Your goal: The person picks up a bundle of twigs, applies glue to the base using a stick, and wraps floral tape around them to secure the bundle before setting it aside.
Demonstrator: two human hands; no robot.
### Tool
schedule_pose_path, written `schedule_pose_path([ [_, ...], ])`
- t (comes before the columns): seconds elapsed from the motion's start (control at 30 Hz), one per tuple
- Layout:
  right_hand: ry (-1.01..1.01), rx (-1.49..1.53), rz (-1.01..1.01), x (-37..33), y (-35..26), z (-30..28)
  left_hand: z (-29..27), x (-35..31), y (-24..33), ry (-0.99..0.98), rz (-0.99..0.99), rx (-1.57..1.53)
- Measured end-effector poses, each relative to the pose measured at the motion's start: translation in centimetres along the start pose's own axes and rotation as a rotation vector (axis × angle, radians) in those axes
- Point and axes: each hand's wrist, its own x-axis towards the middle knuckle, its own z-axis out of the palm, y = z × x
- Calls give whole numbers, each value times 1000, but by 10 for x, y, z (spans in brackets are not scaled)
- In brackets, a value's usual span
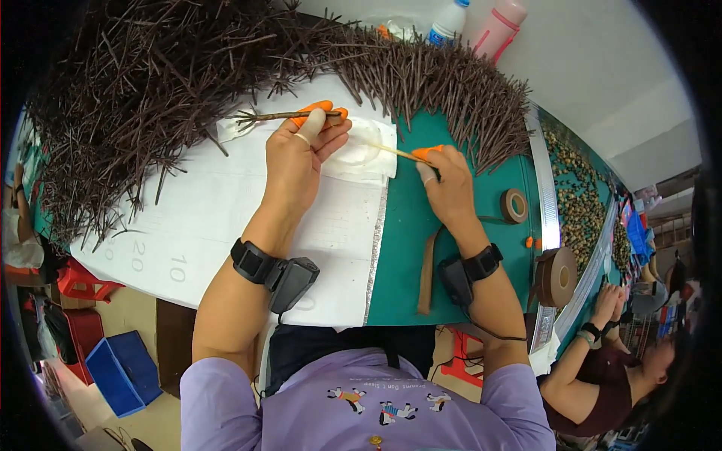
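Note:
My left hand (299,154) is closed on a dark brown artificial twig (265,116), held almost level above the white paper. The twig's forked tips point left, and its stem end lies at my fingers. In a pinch, my right hand (453,188) holds a thin pale stick (396,152). The stick's far end points left over a white pad (359,171) bearing a faint ring. Orange finger covers and pale thumb covers show on both hands. A gap separates the twig from the stick.
Brown twigs (158,83) are heaped at the far left, with a row of twigs (436,83) along the back. A brown tape roll (514,206) and a larger roll (558,276) lie right. Bottles (500,30) stand behind. Another person (602,376) works at the right.

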Motion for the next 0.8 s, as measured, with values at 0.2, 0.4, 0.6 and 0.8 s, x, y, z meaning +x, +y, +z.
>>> schedule_pose_path([
  [0.2, 138, 194, 70, -1, -5, -18, -2, 1, -5, -23, 2, 66],
  [0.4, 212, 104, -71, 3, -10, -21, -1, -1, -8, -119, 38, 182],
  [0.6, 189, 33, -95, 2, -11, -24, 2, -3, -11, -148, 36, 236],
  [0.8, 155, 9, -93, 3, -16, -28, -1, -2, -8, -133, 15, 198],
])
